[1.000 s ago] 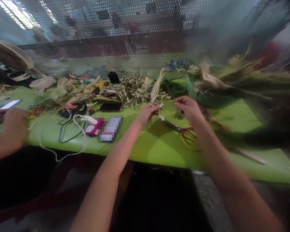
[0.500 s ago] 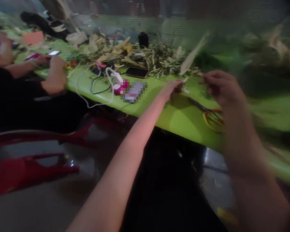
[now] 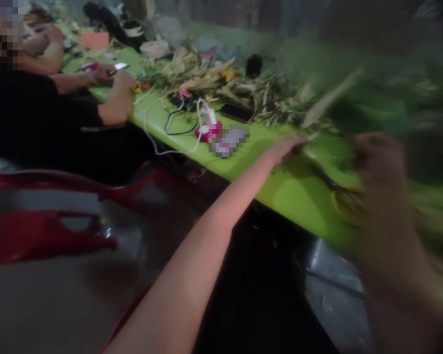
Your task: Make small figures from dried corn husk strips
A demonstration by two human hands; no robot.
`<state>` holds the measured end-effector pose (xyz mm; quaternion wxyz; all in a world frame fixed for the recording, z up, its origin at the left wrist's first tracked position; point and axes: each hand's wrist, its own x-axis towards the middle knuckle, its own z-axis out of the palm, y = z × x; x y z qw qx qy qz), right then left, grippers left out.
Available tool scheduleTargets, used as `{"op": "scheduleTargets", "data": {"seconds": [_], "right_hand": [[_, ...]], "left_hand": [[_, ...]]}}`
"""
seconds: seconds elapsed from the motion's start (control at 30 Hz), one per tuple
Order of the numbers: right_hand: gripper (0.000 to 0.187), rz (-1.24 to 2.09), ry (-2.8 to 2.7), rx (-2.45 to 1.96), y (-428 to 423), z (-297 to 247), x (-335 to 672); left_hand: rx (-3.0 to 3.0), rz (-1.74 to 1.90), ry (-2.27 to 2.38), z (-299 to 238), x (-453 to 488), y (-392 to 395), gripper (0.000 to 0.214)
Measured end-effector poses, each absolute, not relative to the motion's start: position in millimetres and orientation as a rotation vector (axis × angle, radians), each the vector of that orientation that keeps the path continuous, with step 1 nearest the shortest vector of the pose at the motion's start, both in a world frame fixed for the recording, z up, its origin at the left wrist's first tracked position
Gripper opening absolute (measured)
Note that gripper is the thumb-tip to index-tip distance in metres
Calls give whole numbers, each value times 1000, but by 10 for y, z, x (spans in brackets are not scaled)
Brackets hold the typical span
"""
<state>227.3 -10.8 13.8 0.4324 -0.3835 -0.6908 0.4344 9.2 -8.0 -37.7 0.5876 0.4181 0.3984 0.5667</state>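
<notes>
My left hand [image 3: 288, 147] is low over the green table [image 3: 288, 199], its fingers closed at a small whitish piece [image 3: 312, 137] whose kind is too blurred to tell. Just beyond it a long pale dried leaf or husk [image 3: 332, 101] slants up to the right. To the right, my right hand [image 3: 382, 150] is raised and its fingers look curled in; motion smears them, and anything between them cannot be made out. Scissors [image 3: 345, 196] with yellow and red handles lie between my forearms, partly covered by the right one.
Dried leaves and husks [image 3: 276, 101] are heaped along the back. Left of my hand are a pixelated phone [image 3: 231, 141], a dark phone [image 3: 237, 112] and a pink socket block [image 3: 208, 132] with cables. A person [image 3: 66, 105] holding a phone sits at left, near a red chair [image 3: 40, 236].
The view has swung, so the table and things on it appear farther right. My left hand stays beside the pale leaf with the whitish piece. My right hand is more blurred now.
</notes>
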Motion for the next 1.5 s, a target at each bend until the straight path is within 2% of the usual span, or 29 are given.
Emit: {"op": "scheduleTargets", "data": {"seconds": [0.1,0.23,0.4,0.57,0.93,1.13,1.23,1.5], "right_hand": [[23,984,-1533,-994,-155,194,2193],[32,1133,-1409,-1002,-224,246,2090],[37,1151,-1351,-1000,-271,269,2050],[34,949,-1436,-1116,-254,210,1990],[16,396,-1861,-1256,-377,146,1873],[23,428,-1832,-1307,-399,167,1898],[19,469,-1831,-1361,-398,212,1943],[13,322,-1927,-1397,-379,359,1911]], "left_hand": [[912,1317,856,-375,51,-100,13],[836,1313,820,-355,-1,-80,26],[793,1306,710,-251,-37,-166,29],[828,1272,691,-139,-17,-281,28],[1070,1168,724,-145,132,-298,28],[1004,1242,781,-181,109,-266,27],[945,1231,789,-163,72,-262,27],[955,1158,780,-33,2,-241,27]]}}
